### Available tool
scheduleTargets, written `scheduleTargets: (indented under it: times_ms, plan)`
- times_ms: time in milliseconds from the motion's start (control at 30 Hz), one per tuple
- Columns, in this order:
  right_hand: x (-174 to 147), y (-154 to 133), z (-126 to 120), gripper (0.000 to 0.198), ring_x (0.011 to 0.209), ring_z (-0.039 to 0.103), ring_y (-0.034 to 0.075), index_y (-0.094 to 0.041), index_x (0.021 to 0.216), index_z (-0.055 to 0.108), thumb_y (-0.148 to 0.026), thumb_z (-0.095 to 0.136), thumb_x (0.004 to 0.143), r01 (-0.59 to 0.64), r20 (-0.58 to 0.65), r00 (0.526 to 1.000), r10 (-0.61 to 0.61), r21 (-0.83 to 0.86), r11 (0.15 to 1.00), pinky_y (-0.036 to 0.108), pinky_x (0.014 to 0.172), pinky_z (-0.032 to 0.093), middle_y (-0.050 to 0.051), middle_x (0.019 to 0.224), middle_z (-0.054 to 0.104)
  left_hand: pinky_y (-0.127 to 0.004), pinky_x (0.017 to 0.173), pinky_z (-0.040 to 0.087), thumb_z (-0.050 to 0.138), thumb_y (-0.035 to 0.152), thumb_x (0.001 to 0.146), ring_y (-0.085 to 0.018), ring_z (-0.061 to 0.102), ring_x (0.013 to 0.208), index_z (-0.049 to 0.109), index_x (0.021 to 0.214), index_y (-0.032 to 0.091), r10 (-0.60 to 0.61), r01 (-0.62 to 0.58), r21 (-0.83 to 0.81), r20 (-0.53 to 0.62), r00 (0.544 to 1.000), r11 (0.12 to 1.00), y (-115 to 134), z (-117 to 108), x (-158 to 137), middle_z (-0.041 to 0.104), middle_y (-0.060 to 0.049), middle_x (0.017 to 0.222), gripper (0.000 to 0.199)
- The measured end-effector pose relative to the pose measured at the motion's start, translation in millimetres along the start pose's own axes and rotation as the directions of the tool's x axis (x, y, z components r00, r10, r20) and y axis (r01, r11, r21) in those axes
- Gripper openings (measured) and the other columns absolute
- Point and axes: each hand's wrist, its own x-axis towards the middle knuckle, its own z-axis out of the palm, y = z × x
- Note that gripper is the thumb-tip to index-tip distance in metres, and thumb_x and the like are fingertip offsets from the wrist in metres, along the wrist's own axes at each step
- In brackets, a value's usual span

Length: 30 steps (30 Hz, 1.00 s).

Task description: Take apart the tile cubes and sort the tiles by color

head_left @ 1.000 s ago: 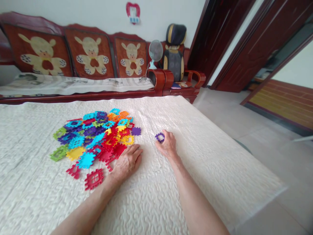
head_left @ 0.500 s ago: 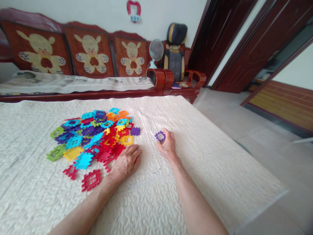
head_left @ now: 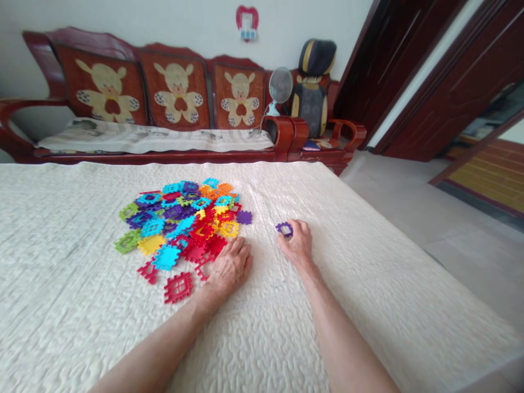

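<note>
My right hand [head_left: 298,241] is over the bed-like quilted surface, right of the pile, with thumb and fingers closed around a purple interlocking plastic tile [head_left: 280,227] that has an open middle. My left hand [head_left: 232,266] lies palm down, fingers loosely extended, against the near right edge of the heap of colored interlocking tiles [head_left: 167,256]. Its fingertips are by the red tiles [head_left: 216,245]; what lies under the palm is hidden. A solid purple tile [head_left: 244,217] sits between the heap and my right hand. Nearer me is a red window-patterned tile [head_left: 178,288].
A cream quilted cover [head_left: 368,273] spreads under everything. Beyond its far edge stands a wooden sofa [head_left: 196,158] with bear-patterned cushions [head_left: 176,90]. A small fan [head_left: 280,85] and a massage seat cushion [head_left: 310,103] are at the back right; tiled floor [head_left: 409,202] lies to the right.
The whole view has shifted, so the heap, hands and sofa appear farther right. Against the cover, both hands stay nearly in place; the purple tile is still in my right hand.
</note>
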Motion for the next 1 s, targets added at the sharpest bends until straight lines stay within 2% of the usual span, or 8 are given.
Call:
scheduleTargets:
  times_ms: [167, 333, 500, 633, 700, 833, 933, 1000]
  plan:
    - [2.3, -22.4, -8.8, 0.031, 0.109, 0.06, 0.027, -0.016, 0.112, 0.064, -0.023, 0.054, 0.084, 0.189, -0.077, 0.981, -0.18, 0.133, 0.973, 0.043, 0.097, 0.048, 0.014, 0.112, 0.065, -0.042, 0.111, 0.046, 0.041, 0.018, 0.097, -0.026, 0.05, 0.132, 0.062, 0.11, 0.016, -0.065, 0.062, 0.026, 0.119, 0.991, 0.998, 9.7, -0.9, 3.5, 0.058, -0.014, 0.132, 0.025]
    - [-5.3, -36.7, -3.2, 0.027, 0.1, 0.065, 0.023, -0.019, 0.106, 0.065, -0.018, 0.048, 0.086, 0.24, 0.003, 0.969, -0.248, 0.241, 0.94, 0.037, 0.09, 0.052, 0.01, 0.103, 0.069, -0.041, 0.109, 0.046, 0.038, 0.012, 0.096, -0.025, 0.051, 0.131, 0.062, 0.109, 0.016, -0.07, 0.061, 0.052, 0.197, 0.978, 0.997, 11.1, -9.8, 8.7, 0.059, -0.013, 0.129, 0.027]
    - [-12.2, -36.7, 6.2, 0.027, 0.093, 0.066, 0.022, -0.019, 0.099, 0.067, -0.014, 0.045, 0.084, 0.285, 0.095, 0.947, -0.306, 0.185, 0.941, 0.036, 0.087, 0.052, 0.009, 0.095, 0.071, -0.035, 0.101, 0.052, 0.047, 0.017, 0.095, -0.022, 0.06, 0.116, 0.061, 0.098, 0.019, -0.022, 0.029, -0.029, 0.212, 0.977, 0.999, -3.2, -23.4, 11.5, 0.065, -0.01, 0.114, 0.015]
    - [-14.5, -39.0, 7.4, 0.026, 0.09, 0.066, 0.023, -0.019, 0.095, 0.068, -0.014, 0.045, 0.085, 0.336, 0.17, 0.92, -0.354, 0.122, 0.934, 0.036, 0.086, 0.051, 0.009, 0.093, 0.072, -0.031, 0.086, 0.056, 0.045, 0.014, 0.094, -0.021, 0.064, 0.103, 0.061, 0.092, 0.021, -0.033, 0.043, -0.049, 0.198, 0.98, 0.998, -7.6, -27.5, 11.3, 0.066, -0.009, 0.103, 0.017]
    - [-15.0, -38.3, 7.6, 0.026, 0.09, 0.066, 0.023, -0.019, 0.094, 0.069, -0.015, 0.045, 0.084, 0.327, 0.17, 0.924, -0.343, 0.116, 0.938, 0.036, 0.086, 0.051, 0.009, 0.092, 0.072, -0.033, 0.086, 0.057, 0.046, 0.013, 0.093, -0.022, 0.064, 0.102, 0.06, 0.086, 0.022, -0.02, 0.032, -0.064, 0.179, 0.984, 0.997, -6.4, -25.8, 10.7, 0.067, -0.009, 0.102, 0.018]
    - [-8.1, -34.4, 11.7, 0.026, 0.087, 0.068, 0.023, -0.021, 0.088, 0.07, -0.018, 0.045, 0.082, 0.257, 0.171, 0.945, -0.278, 0.139, 0.957, 0.035, 0.083, 0.052, 0.008, 0.088, 0.074, -0.037, 0.099, 0.054, 0.053, 0.008, 0.086, -0.023, 0.064, 0.107, 0.06, 0.077, 0.021, 0.025, -0.015, -0.117, 0.077, 0.997, 0.993, -7.0, -20.0, 8.6, 0.068, -0.01, 0.101, 0.018]
    - [6.6, -40.2, 19.9, 0.025, 0.08, 0.069, 0.022, -0.022, 0.083, 0.071, -0.025, 0.046, 0.082, 0.158, 0.221, 0.957, -0.191, 0.156, 0.975, 0.034, 0.077, 0.053, 0.007, 0.084, 0.075, -0.031, 0.087, 0.057, 0.053, 0.006, 0.085, -0.02, 0.068, 0.092, 0.063, 0.079, 0.021, 0.02, -0.024, -0.191, -0.023, 1.0, 0.981, -16.6, -23.6, 9.1, 0.069, -0.008, 0.092, 0.018]
    - [16.4, -51.1, 28.6, 0.026, 0.077, 0.069, 0.022, -0.022, 0.085, 0.071, -0.029, 0.047, 0.082, 0.095, 0.249, 0.959, -0.139, 0.181, 0.979, 0.034, 0.076, 0.053, 0.007, 0.084, 0.076, -0.027, 0.077, 0.057, 0.05, 0.009, 0.088, -0.017, 0.068, 0.085, 0.066, 0.091, 0.021, -0.003, -0.016, -0.235, -0.08, 0.997, 0.972, -28.7, -33.2, 11.3, 0.07, -0.006, 0.092, 0.02]
